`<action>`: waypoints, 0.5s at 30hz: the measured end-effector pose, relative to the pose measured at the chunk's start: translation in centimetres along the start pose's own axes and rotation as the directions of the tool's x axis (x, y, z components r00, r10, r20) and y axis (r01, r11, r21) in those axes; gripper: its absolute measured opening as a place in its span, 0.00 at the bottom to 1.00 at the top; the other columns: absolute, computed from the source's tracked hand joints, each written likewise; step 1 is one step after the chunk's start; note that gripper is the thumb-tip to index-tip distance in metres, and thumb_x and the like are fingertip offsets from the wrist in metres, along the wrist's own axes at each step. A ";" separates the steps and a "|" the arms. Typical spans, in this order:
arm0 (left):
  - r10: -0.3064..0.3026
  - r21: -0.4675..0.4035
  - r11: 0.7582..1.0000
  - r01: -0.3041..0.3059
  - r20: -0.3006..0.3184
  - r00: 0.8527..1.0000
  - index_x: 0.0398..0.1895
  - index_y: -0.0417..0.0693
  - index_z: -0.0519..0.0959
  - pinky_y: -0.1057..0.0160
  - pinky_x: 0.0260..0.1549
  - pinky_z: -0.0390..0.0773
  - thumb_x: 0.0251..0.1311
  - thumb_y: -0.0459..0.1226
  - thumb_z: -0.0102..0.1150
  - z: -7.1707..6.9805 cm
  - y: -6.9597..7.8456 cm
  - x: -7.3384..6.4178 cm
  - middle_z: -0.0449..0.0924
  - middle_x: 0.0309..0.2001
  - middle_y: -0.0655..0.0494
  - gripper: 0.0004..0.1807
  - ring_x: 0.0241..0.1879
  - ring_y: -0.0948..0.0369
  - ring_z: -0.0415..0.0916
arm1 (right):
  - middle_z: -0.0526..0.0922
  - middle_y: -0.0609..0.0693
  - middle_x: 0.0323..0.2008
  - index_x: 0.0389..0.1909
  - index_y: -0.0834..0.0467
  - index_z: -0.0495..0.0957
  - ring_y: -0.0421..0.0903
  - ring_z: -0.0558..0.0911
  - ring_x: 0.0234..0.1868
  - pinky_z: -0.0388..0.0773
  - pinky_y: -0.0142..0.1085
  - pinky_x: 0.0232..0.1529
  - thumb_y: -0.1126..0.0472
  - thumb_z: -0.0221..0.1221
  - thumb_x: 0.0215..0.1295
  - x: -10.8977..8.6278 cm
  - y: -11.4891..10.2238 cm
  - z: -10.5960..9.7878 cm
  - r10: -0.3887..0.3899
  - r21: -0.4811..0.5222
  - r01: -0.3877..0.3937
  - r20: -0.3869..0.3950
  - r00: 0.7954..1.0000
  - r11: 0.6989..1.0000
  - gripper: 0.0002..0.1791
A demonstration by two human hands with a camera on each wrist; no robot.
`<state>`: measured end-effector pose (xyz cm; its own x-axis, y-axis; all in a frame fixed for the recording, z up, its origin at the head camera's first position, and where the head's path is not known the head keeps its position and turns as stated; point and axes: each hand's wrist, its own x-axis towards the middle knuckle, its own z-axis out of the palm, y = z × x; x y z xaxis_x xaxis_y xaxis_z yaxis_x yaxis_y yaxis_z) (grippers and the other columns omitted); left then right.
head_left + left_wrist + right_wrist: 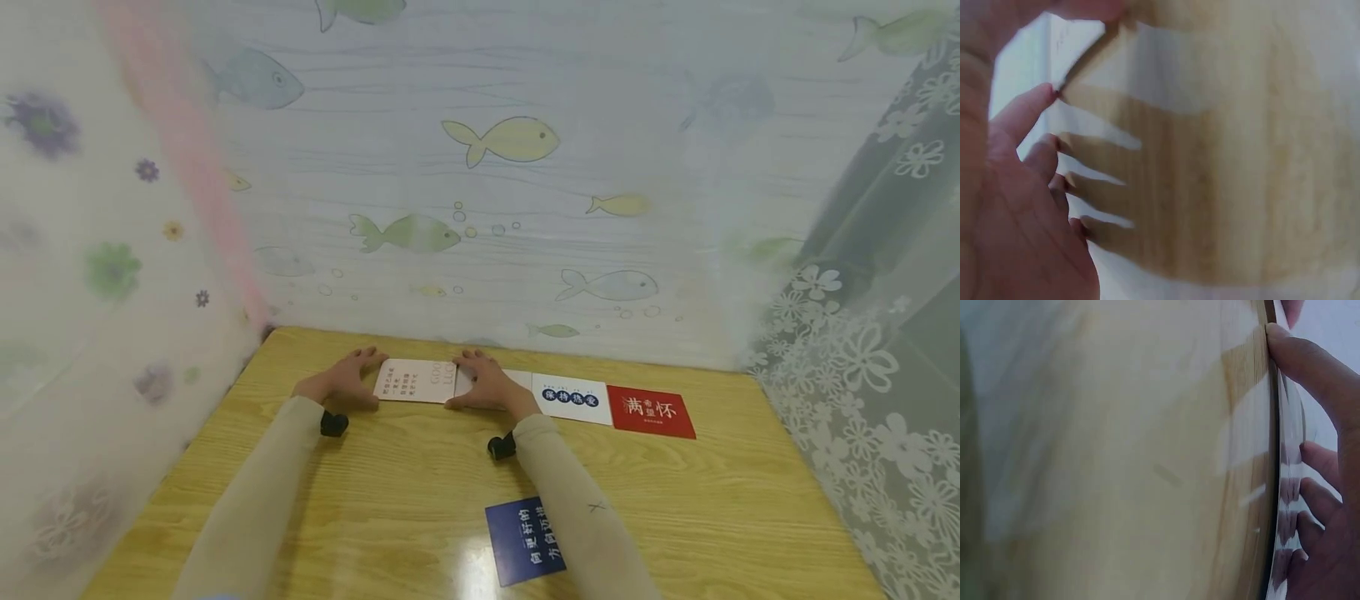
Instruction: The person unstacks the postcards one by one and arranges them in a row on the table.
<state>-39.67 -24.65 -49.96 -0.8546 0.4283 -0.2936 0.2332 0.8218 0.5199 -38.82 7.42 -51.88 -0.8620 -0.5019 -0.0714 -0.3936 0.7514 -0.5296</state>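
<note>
In the head view, a pale pink postcard [412,381] with printed characters and "GOOD LUCK" lettering lies flat near the table's far edge. My left hand [348,379] holds its left end, thumb at the near corner and index finger at the far corner; the left wrist view shows the card's edge [1085,56] between them. Across its right end, my right hand [486,383] grips it, thumb on the near edge and fingers along the far one. That hand partly covers a whitish card [519,377] just to the right.
Continuing the row rightward are a white card [570,399] with blue circles and a red card [651,412]. A dark blue card [517,542] lies nearer the front, partly under my right sleeve [577,508]. Fish-patterned curtain [495,250] borders the wooden table [405,475].
</note>
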 end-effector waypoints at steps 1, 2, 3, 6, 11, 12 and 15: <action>-0.003 -0.009 1.000 0.003 0.001 1.000 0.83 0.54 0.50 0.20 0.67 0.46 0.51 0.41 0.68 0.2 -0.2 0.0 0.33 0.83 0.42 0.55 0.79 0.35 0.26 | 0.51 0.54 0.81 0.79 0.53 0.59 0.57 0.45 0.82 0.43 0.55 0.81 0.39 0.70 0.58 0.0 0.0 0.0 -0.003 0.006 0.003 -0.001 1.000 1.000 0.52; -0.006 -0.021 1.000 0.006 0.001 1.000 0.83 0.56 0.49 0.20 0.67 0.44 0.51 0.41 0.67 0.3 -0.4 0.0 0.31 0.83 0.44 0.55 0.79 0.35 0.25 | 0.50 0.54 0.82 0.79 0.52 0.59 0.57 0.44 0.82 0.42 0.55 0.81 0.39 0.70 0.58 0.0 0.1 0.0 -0.002 0.005 0.002 0.004 1.000 1.000 0.52; -0.007 -0.033 0.999 0.007 -0.001 1.000 0.83 0.57 0.48 0.19 0.67 0.42 0.52 0.41 0.66 0.5 -0.6 0.0 0.30 0.83 0.46 0.55 0.79 0.35 0.23 | 0.50 0.54 0.82 0.79 0.52 0.58 0.57 0.43 0.82 0.42 0.56 0.81 0.39 0.70 0.58 0.0 0.1 0.0 -0.003 0.010 0.003 0.006 1.000 1.000 0.52; 0.014 -0.065 0.998 -0.015 -0.014 1.000 0.83 0.56 0.48 0.21 0.68 0.35 0.51 0.40 0.66 0.8 -1.0 0.0 0.28 0.83 0.46 0.56 0.79 0.35 0.21 | 0.49 0.53 0.82 0.79 0.52 0.58 0.56 0.42 0.83 0.40 0.56 0.81 0.39 0.70 0.58 0.1 0.4 0.1 -0.002 0.020 0.002 0.009 1.000 1.000 0.52; 0.096 -0.110 0.989 -0.099 -0.032 0.995 0.82 0.45 0.49 0.28 0.72 0.26 0.48 0.40 0.66 1.0 -1.1 0.1 0.29 0.82 0.36 0.56 0.78 0.35 0.21 | 0.50 0.52 0.82 0.79 0.51 0.60 0.54 0.42 0.83 0.39 0.54 0.81 0.39 0.71 0.56 0.3 1.0 0.4 -0.008 0.025 0.008 -0.001 1.000 1.000 0.52; 0.105 -0.113 0.988 -0.108 -0.034 0.994 0.82 0.44 0.49 0.29 0.72 0.25 0.48 0.40 0.66 0.9 -1.1 0.1 0.29 0.81 0.35 0.56 0.78 0.35 0.21 | 0.50 0.52 0.82 0.78 0.52 0.60 0.54 0.42 0.83 0.39 0.54 0.81 0.39 0.71 0.56 0.3 1.0 0.4 -0.012 0.029 0.012 -0.005 1.000 1.000 0.52; 0.130 -0.107 0.985 -0.134 -0.041 0.991 0.81 0.41 0.50 0.30 0.73 0.25 0.48 0.41 0.66 0.9 -1.2 0.2 0.30 0.81 0.32 0.56 0.78 0.33 0.22 | 0.51 0.52 0.82 0.78 0.51 0.60 0.53 0.43 0.83 0.38 0.54 0.82 0.40 0.72 0.56 0.2 1.0 0.4 -0.015 0.032 0.015 -0.006 1.000 0.999 0.52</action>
<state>-39.70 -25.20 -51.36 -0.8354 0.5157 -0.1900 0.2944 0.7119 0.6376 -39.31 7.92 -52.78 -0.8578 -0.5107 -0.0584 -0.3965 0.7297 -0.5570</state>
